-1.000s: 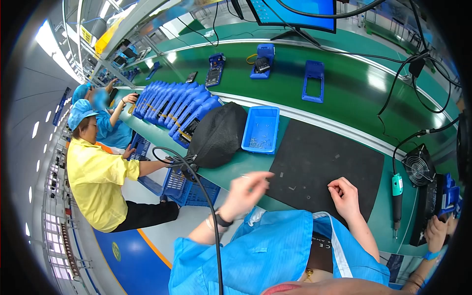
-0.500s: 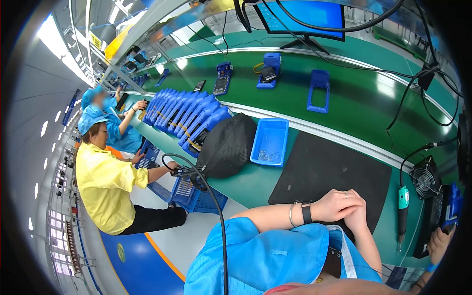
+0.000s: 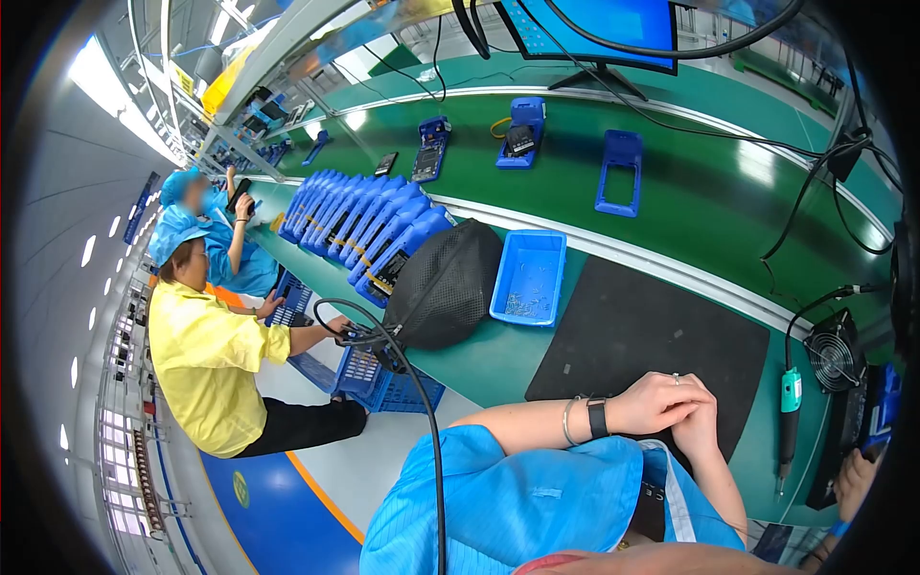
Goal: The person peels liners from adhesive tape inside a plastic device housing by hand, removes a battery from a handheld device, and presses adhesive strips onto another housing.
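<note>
My left hand [image 3: 652,401] and my right hand [image 3: 697,428] are clasped together above the black mat [image 3: 661,326], fingers folded against each other. A watch and a bracelet are on the left wrist, and a ring shows on a finger. Behind the hands, to the left, sits a blue tray [image 3: 529,251] with many small metal screws in it. The electric screwdriver [image 3: 790,407], green and black, hangs to the right of my hands, tip down. Some fingertips are hidden in the clasp.
A black mesh bag [image 3: 446,287] and a row of blue handheld devices [image 3: 369,225] stand left of the tray. Blue housings, including an open frame [image 3: 620,172], lie on the green conveyor [image 3: 565,163]. A yellow-shirted person [image 3: 206,355] holds blue baskets; another person's hand [image 3: 856,484] is at right.
My hands stay clasped in place. At far left, a blue-clad co-worker's hand has drawn back from the device row and now holds up a dark object. The view has shifted slightly.
</note>
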Tool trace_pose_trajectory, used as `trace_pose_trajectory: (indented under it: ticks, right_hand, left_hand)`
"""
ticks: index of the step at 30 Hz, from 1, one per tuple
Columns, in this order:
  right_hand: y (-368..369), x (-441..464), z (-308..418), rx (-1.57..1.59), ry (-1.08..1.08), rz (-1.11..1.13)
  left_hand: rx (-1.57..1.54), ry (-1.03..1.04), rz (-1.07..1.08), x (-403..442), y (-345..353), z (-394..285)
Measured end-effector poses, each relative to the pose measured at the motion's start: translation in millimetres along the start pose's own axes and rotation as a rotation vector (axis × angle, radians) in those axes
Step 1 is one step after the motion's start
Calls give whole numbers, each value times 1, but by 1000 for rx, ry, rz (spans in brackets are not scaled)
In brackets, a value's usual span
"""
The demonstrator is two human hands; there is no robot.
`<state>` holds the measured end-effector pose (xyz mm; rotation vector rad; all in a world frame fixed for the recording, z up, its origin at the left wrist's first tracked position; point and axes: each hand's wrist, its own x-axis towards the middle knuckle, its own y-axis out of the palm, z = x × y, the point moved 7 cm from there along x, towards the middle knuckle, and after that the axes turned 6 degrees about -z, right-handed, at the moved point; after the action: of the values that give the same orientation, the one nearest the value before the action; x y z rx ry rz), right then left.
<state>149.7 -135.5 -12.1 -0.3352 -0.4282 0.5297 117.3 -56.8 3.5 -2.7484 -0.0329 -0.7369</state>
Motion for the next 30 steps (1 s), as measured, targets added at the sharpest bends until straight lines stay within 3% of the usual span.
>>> trace_pose_trajectory:
  ticks: [30]
  right_hand:
    - [-1, 0, 4, -9, -25, 7]
  left_hand:
    - [-10, 17, 2, 0, 1, 0]
